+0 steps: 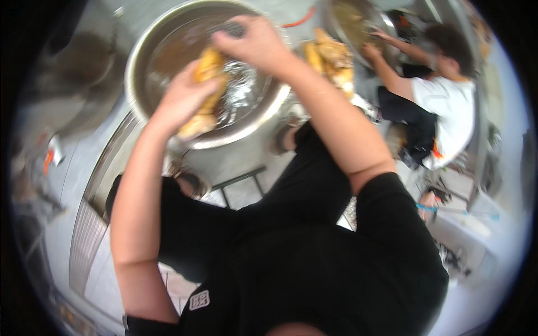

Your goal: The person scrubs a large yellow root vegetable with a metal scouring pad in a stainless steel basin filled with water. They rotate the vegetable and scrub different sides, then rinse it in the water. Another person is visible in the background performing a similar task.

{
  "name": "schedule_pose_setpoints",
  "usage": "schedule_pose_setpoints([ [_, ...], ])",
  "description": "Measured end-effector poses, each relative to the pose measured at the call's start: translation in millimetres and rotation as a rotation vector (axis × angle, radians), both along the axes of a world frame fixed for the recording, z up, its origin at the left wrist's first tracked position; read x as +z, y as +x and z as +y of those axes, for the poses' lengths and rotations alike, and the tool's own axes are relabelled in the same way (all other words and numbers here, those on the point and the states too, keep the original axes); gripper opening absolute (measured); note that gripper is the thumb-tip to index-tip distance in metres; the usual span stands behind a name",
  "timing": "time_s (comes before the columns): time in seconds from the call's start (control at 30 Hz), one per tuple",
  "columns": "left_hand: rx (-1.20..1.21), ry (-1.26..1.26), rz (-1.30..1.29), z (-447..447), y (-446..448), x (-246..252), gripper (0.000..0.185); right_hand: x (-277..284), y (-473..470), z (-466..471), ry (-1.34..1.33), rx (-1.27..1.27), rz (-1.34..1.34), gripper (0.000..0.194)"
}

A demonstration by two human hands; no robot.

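My left hand (185, 98) grips a long yellow-brown piece of food (204, 103) that looks like an animal's trotter, though blur hides its detail. The piece is tilted over the near part of a wide round metal basin (136, 94), its paler end near the rim. In my right hand (256, 44) is a dark grey scouring pad (231, 29), held just above the upper end of the piece. Murky brownish water (180, 54) stands in the basin, with bright ripples below my right hand.
Similar yellow-brown pieces (332, 59) are piled right of the basin. Beyond them a person in a white shirt (449, 109) works over a second metal basin (336, 25). A slotted floor drain grate (88, 239) lies at left, and a dark metal frame (239, 178) between my legs.
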State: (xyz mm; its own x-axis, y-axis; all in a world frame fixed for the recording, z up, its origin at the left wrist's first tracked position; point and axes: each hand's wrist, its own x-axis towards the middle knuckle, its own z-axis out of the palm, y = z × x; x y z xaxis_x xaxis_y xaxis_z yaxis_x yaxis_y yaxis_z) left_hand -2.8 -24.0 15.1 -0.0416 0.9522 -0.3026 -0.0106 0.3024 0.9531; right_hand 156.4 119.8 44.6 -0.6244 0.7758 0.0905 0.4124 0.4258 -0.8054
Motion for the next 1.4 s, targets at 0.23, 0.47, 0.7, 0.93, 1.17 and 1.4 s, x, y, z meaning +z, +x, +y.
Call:
schedule_pose_setpoints([
  [0.23, -0.061, 0.024, 0.163, 9.4, 0.1, 9.0, 0.045, -5.8, 3.0, -17.5, 0.142, 0.065, 0.015, 0.046],
  [0.47, 0.104, 0.011, 0.479, 11.6, -5.5, 8.2, 0.056, -67.5, -0.9, 7.2, 0.122, -0.209, -0.116, 0.05],
  [0.7, 0.464, -0.219, -0.383, 18.6, -38.0, -3.3, 0.049, -238.7, 10.4, 21.5, -0.04, 0.052, -0.843, 0.046],
  [0.93, 0.73, -0.126, -0.622, 13.8, -49.5, 22.7, 0.049, -346.0, 22.0, -31.9, -0.111, -0.128, -1.329, 0.037],
  [1.17, 0.593, -0.183, -0.611, 7.0, -45.0, 26.2, 0.05, -369.5, -1.2, -62.8, -0.626, 0.064, -0.959, 0.042],
  [1.4, 0.585, -0.295, -0.589, 8.6, -33.0, 21.2, 0.049, -200.7, -26.5, -7.6, -0.717, -0.037, -0.478, 0.08],
])
